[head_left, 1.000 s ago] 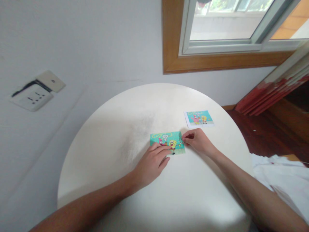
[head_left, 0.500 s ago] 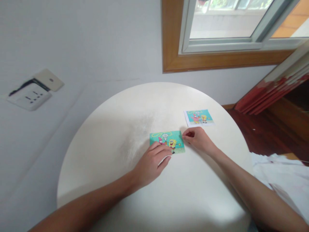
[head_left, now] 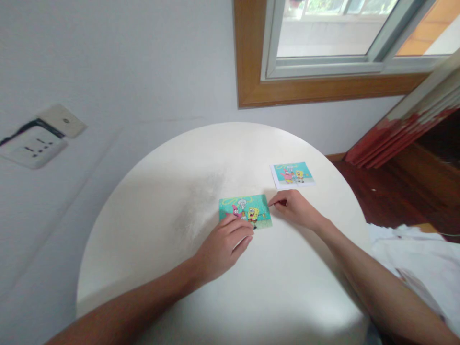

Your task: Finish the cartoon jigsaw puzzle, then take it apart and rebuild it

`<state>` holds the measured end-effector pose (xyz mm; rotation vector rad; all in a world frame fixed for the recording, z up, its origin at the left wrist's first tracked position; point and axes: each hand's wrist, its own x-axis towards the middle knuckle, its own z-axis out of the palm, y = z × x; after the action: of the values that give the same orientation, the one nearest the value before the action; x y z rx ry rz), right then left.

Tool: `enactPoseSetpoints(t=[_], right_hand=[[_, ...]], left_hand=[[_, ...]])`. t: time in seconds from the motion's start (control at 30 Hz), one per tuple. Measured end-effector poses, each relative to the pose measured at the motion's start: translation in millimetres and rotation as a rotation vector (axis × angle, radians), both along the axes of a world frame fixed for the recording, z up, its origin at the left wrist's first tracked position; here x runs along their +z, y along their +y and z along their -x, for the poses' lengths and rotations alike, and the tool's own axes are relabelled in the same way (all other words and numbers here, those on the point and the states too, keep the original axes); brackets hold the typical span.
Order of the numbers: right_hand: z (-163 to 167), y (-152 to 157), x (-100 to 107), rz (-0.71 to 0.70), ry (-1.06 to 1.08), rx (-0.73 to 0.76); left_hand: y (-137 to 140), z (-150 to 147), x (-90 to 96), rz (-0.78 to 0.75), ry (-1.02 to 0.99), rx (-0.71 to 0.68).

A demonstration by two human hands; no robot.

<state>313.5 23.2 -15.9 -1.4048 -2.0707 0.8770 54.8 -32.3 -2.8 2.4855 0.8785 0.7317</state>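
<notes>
A small rectangular jigsaw puzzle [head_left: 264, 212] with a green cartoon picture lies flat on the white round table [head_left: 151, 201]; faint lines cross its surface. My left hand [head_left: 228, 242] rests with its fingers stretched over the puzzle's lower left part, covering some of the picture. At the right edge, my right hand [head_left: 293, 207] has its fingers curled together, the fingertips against or just beside the puzzle's border. I see nothing in that hand's grasp. Behind it lies a card [head_left: 293, 174] printed with a similar cartoon scene on white paper.
The table stands against a white wall with a socket [head_left: 34, 147] at the left. A wood-framed window [head_left: 323, 93] is ahead, with a red and white curtain [head_left: 381, 139] at the right. White cloth or paper [head_left: 409, 254] lies beyond the table's right edge.
The whole view has shifted slightly, so things appear a little further left. Both hands stay in nearly the same places at the puzzle; the right fingertips remain at its right edge.
</notes>
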Motion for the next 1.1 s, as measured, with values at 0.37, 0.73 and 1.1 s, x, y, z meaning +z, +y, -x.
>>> enactPoseSetpoints(t=[0.37, 0.73, 1.1], right_hand=[[5, -2, 11, -0.063, -0.102, 0.046], [4, -2, 10, -0.086, -0.13, 0.051], [-3, 4, 9, -0.254, 0.046, -0.332]], left_hand=[[0, 0, -0.2, -0.011, 0.033, -0.005], [0, 0, -0.2, -0.026, 0.02, -0.015], [49, 39, 9.2, -0.055, -0.013, 0.365]])
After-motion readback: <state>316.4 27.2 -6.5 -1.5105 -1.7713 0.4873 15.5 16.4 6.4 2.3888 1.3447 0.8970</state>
